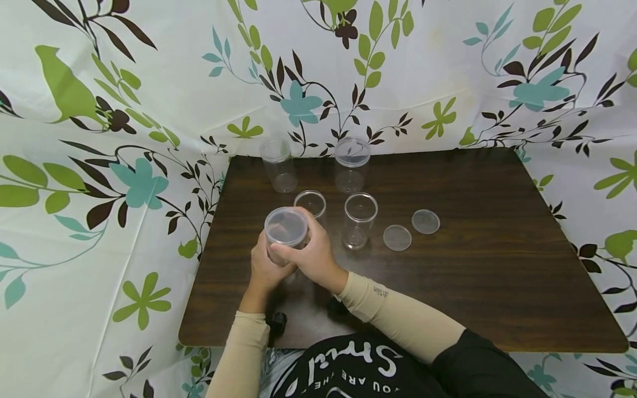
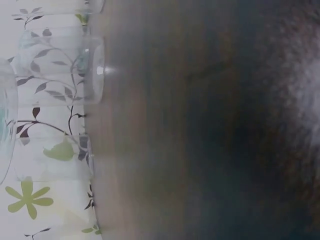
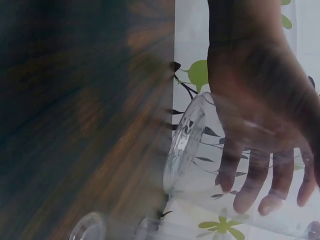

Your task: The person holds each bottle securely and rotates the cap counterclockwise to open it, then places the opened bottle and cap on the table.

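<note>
Both hands clasp one lidded clear plastic jar above the dark worktop: the left hand wraps its base, the right hand curls around its side below the lid.

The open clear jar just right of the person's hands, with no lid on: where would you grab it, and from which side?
Grip the open jar around the middle of its round wall, coming in from the right, probably. It stands upright on the table, its right side is free apart from two loose lids lying flat nearby, while the right hand, left hand and lidded jar crowd its left.
</note>
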Action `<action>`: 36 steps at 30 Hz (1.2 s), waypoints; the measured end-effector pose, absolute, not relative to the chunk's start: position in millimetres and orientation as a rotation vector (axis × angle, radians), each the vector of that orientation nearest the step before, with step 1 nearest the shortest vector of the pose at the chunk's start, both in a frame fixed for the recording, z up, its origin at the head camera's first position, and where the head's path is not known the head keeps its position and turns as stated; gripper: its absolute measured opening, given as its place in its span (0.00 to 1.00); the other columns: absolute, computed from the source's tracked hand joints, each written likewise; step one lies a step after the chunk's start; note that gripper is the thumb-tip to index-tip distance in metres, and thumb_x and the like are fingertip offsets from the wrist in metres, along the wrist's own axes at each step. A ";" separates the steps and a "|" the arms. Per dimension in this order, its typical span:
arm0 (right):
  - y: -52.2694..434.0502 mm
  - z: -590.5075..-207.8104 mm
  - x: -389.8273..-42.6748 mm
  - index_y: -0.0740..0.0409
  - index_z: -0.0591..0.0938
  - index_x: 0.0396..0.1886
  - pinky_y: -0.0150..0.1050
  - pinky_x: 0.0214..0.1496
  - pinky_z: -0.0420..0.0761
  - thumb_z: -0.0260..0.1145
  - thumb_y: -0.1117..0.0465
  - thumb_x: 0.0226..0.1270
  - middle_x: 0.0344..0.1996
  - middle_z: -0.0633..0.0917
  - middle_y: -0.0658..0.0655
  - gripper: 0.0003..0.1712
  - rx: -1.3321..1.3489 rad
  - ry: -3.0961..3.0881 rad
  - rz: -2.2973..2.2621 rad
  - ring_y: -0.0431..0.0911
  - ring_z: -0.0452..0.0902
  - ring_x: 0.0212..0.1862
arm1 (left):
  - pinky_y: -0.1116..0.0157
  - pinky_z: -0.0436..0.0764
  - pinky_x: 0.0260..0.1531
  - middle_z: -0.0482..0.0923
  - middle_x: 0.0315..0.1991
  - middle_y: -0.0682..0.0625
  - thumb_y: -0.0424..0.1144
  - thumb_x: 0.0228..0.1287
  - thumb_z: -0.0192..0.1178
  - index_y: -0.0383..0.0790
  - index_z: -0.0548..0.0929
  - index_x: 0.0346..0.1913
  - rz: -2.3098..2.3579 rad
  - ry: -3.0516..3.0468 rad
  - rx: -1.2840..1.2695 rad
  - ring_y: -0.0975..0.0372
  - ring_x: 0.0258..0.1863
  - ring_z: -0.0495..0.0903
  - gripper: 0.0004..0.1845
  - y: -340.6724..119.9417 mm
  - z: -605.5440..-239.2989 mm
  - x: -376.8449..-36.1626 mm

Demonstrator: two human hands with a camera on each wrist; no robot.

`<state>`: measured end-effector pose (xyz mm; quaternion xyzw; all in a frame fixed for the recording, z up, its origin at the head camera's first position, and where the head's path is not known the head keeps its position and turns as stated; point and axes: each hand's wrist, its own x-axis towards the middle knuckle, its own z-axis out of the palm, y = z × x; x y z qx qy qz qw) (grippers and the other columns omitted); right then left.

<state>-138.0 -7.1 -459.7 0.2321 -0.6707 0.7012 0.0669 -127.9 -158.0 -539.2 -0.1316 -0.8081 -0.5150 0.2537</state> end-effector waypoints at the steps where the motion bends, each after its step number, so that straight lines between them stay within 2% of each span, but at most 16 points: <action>1: -6.4 -454.6 -136.3 0.65 0.74 0.64 0.60 0.59 0.76 0.78 0.69 0.53 0.56 0.81 0.64 0.37 0.698 -2.017 2.120 0.61 0.77 0.56 | 0.41 0.80 0.46 0.82 0.50 0.30 0.43 0.36 0.75 0.26 0.70 0.65 -1.416 -2.207 -0.360 0.40 0.46 0.83 0.48 -156.9 -532.0 -125.5; 5: -3.3 -436.3 -130.2 0.74 0.73 0.60 0.63 0.59 0.75 0.75 0.74 0.51 0.53 0.80 0.72 0.35 0.707 -2.011 2.149 0.68 0.76 0.54 | 0.49 0.81 0.47 0.81 0.50 0.27 0.32 0.34 0.76 0.21 0.70 0.63 -1.472 -2.260 -0.368 0.38 0.45 0.82 0.47 -154.4 -503.9 -115.0; 8: -2.9 -447.8 -136.8 0.73 0.73 0.62 0.58 0.59 0.77 0.75 0.73 0.51 0.54 0.80 0.70 0.36 0.743 -2.014 2.175 0.65 0.77 0.54 | 0.59 0.81 0.49 0.81 0.50 0.29 0.30 0.34 0.77 0.22 0.70 0.63 -1.472 -2.293 -0.393 0.42 0.46 0.82 0.46 -158.5 -501.9 -114.0; 14: 2.0 -473.5 -156.7 0.65 0.73 0.67 0.49 0.59 0.78 0.76 0.70 0.51 0.58 0.81 0.63 0.40 0.904 -2.080 2.243 0.56 0.78 0.56 | 0.67 0.79 0.50 0.82 0.50 0.31 0.27 0.37 0.75 0.23 0.71 0.60 -1.651 -2.307 -0.481 0.55 0.48 0.82 0.40 -163.0 -502.5 -112.8; 17: 7.5 -474.1 -164.8 0.64 0.72 0.67 0.49 0.60 0.77 0.75 0.68 0.53 0.58 0.80 0.63 0.40 1.063 -2.125 2.266 0.57 0.77 0.57 | 0.70 0.78 0.51 0.81 0.49 0.31 0.24 0.38 0.72 0.21 0.70 0.59 -1.775 -2.295 -0.530 0.63 0.49 0.80 0.39 -163.9 -505.5 -112.0; 19: 10.5 -473.7 -168.9 0.64 0.71 0.68 0.51 0.61 0.77 0.75 0.63 0.56 0.59 0.79 0.63 0.39 1.160 -2.152 2.272 0.57 0.76 0.57 | 0.71 0.77 0.53 0.80 0.50 0.31 0.23 0.38 0.72 0.20 0.69 0.59 -1.819 -2.290 -0.540 0.67 0.49 0.79 0.39 -163.9 -507.5 -111.1; 21: 12.5 -473.8 -171.1 0.65 0.69 0.70 0.51 0.63 0.76 0.75 0.54 0.59 0.60 0.78 0.64 0.43 1.205 -2.193 2.243 0.57 0.76 0.58 | 0.71 0.77 0.53 0.80 0.51 0.31 0.22 0.37 0.71 0.20 0.69 0.60 -1.834 -2.285 -0.539 0.68 0.50 0.79 0.40 -163.8 -509.9 -111.0; 24: 14.4 -475.2 -171.3 0.63 0.63 0.76 0.47 0.66 0.73 0.74 0.37 0.58 0.64 0.76 0.63 0.56 1.187 -2.252 2.219 0.54 0.75 0.61 | 0.71 0.76 0.55 0.80 0.52 0.30 0.22 0.38 0.72 0.20 0.68 0.62 -1.839 -2.269 -0.538 0.67 0.51 0.79 0.42 -162.7 -512.2 -111.9; 26: 14.2 -476.6 -169.6 0.62 0.57 0.79 0.46 0.67 0.72 0.73 0.30 0.55 0.66 0.74 0.63 0.64 1.154 -2.257 2.268 0.54 0.73 0.63 | 0.70 0.76 0.55 0.79 0.53 0.29 0.22 0.38 0.72 0.20 0.67 0.62 -1.829 -2.255 -0.541 0.66 0.52 0.79 0.42 -162.3 -513.4 -113.0; 30: 13.1 -480.0 -162.9 0.59 0.48 0.82 0.48 0.72 0.67 0.71 0.26 0.52 0.73 0.66 0.64 0.71 1.083 -2.228 2.359 0.55 0.68 0.70 | 0.71 0.75 0.56 0.78 0.53 0.26 0.25 0.38 0.72 0.18 0.66 0.61 -1.797 -2.223 -0.519 0.66 0.53 0.78 0.42 -162.7 -514.5 -113.9; 36: 10.0 -483.0 -148.8 0.61 0.48 0.81 0.45 0.78 0.54 0.69 0.26 0.55 0.79 0.58 0.61 0.69 1.017 -2.183 2.285 0.49 0.52 0.79 | 0.74 0.72 0.56 0.77 0.51 0.25 0.28 0.39 0.72 0.17 0.67 0.60 -1.713 -2.196 -0.440 0.66 0.52 0.76 0.41 -167.3 -516.8 -115.4</action>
